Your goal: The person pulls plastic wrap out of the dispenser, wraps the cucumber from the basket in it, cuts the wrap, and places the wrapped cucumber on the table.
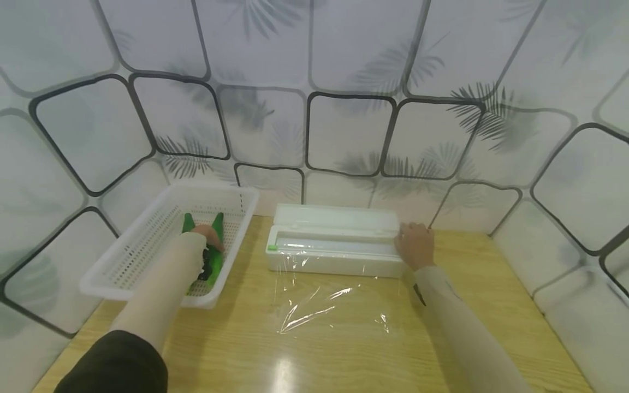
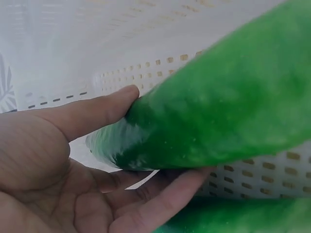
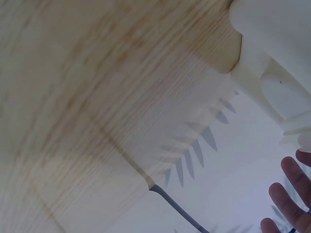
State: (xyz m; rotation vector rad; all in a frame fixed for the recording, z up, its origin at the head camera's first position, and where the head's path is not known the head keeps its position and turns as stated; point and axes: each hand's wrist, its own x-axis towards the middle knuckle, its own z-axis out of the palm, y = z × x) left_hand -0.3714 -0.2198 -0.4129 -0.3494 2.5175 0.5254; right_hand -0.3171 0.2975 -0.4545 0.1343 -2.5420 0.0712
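Note:
In the left wrist view my left hand [image 2: 53, 160] holds a green cucumber [image 2: 218, 102], thumb on top and fingers beneath it. Another cucumber [image 2: 252, 213] lies below. From the head, my left hand [image 1: 208, 236] is down inside a white perforated basket [image 1: 169, 191], partly hiding the green cucumbers. At the right end of a white cling film dispenser [image 1: 339, 265] is my right hand [image 1: 415, 245], touching or very near its edge; the right wrist view shows its fingers [image 3: 290, 204] extended. The dispenser lid stands raised, and clear cling film [image 1: 314, 316] stretches from its front over the table.
The wooden table [image 1: 236, 355] meets patterned walls [image 1: 354, 136] at the back and sides. A small green piece [image 1: 272, 248] sits at the dispenser's left front corner. The basket stands to the left of the dispenser, with a gap between them.

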